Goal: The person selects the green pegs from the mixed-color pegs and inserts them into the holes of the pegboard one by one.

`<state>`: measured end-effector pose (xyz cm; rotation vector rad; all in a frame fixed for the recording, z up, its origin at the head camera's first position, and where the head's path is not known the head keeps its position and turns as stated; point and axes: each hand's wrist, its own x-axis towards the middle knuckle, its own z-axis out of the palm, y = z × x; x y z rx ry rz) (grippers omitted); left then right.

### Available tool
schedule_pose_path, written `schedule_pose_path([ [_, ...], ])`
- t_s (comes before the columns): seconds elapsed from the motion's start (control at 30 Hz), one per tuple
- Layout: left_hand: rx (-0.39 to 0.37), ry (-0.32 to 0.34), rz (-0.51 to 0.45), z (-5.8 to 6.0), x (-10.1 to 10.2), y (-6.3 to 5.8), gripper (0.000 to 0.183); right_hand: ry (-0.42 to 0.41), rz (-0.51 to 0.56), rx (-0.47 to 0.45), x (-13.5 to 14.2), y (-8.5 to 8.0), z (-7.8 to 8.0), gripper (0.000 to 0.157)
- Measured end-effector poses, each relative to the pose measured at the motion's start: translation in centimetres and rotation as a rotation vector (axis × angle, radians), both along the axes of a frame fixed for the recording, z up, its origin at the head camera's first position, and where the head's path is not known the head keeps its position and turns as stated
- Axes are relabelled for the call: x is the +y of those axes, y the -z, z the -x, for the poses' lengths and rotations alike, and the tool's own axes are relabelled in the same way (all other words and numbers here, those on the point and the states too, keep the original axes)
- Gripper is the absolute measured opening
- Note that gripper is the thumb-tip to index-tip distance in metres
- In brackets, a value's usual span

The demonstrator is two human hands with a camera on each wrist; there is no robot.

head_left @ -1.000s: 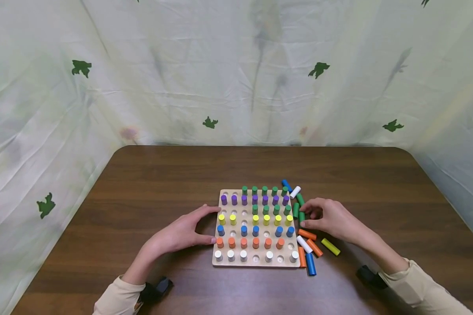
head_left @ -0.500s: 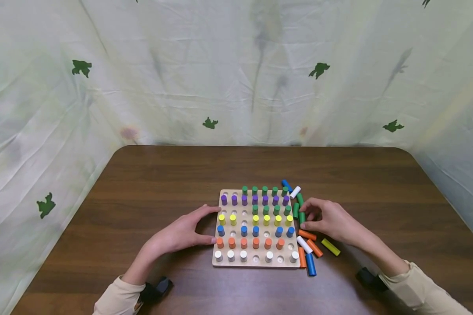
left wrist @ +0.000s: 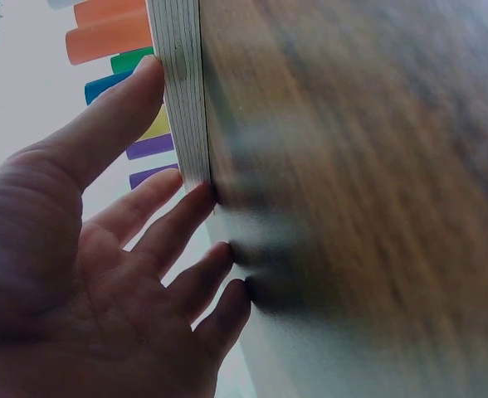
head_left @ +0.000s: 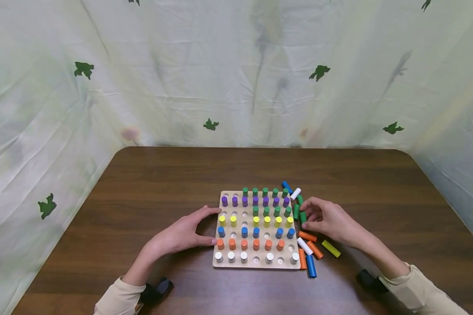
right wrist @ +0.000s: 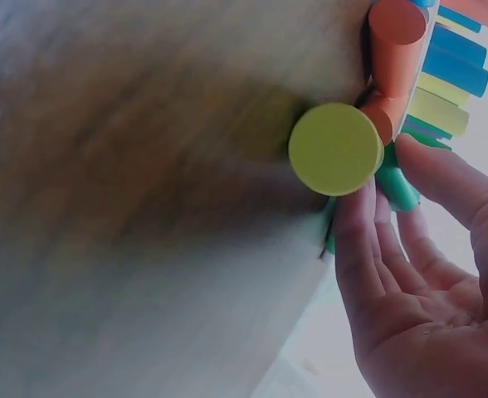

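Barely changed — right hand (head_left: pixel 331 218) pinches a green peg (head_left: pixel 303 218); left hand (head_left: pixel 179 232), spread, touches the pegboard (head_left: pixel 262 253).

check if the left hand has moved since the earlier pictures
No: judged against the table in the head view, the left hand keeps the same place, beside the pegboard.

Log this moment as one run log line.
left hand: touching left edge of pegboard; right hand: gripping green peg; pegboard: partly filled; yellow peg: lying loose, right of pegboard
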<state>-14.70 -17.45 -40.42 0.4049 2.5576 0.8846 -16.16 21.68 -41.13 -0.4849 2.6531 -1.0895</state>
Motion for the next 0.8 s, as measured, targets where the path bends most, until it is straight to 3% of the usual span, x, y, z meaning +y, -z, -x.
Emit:
schedule_pose_path([
  [0.53, -0.002, -0.004, -0.003, 0.0, 0.0, 0.2, 0.072, 0.004, 0.019, 0.113, -0.5, -1.3, -0.1, 0.033],
  [0.8, 0.006, -0.003, 0.000, 0.0, 0.0, 0.0, 0.072, 0.014, 0.040, 0.181, -1.1, -2.0, -0.2, 0.024],
])
